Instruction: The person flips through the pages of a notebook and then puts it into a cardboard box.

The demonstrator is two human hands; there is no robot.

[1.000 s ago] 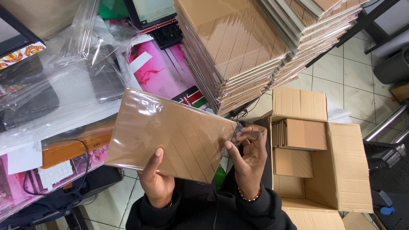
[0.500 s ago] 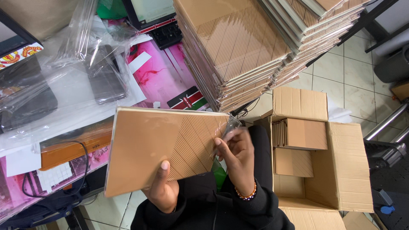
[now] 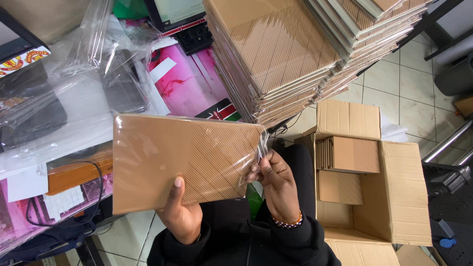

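Note:
I hold a flat brown booklet (image 3: 182,160) inside a clear plastic sleeve, in front of my lap. My left hand (image 3: 181,216) grips its lower edge from beneath, thumb lying on the front cover. My right hand (image 3: 277,184) pinches the loose plastic flap at the sleeve's right end, fingers closed on the film. The booklet's right half has fine diagonal ribbing. A bead bracelet sits on my right wrist.
A tall leaning stack of the same brown booklets (image 3: 290,54) stands on the table above. An open cardboard box (image 3: 394,192) holding more booklets sits on the tiled floor at right. Loose clear plastic bags (image 3: 74,83) cover the table's left. A keyboard (image 3: 194,37) lies at the back.
The sleeved booklet has turned from a tilted pose to nearly level and risen toward the camera. My right hand shifted along the right end, still pinching the plastic.

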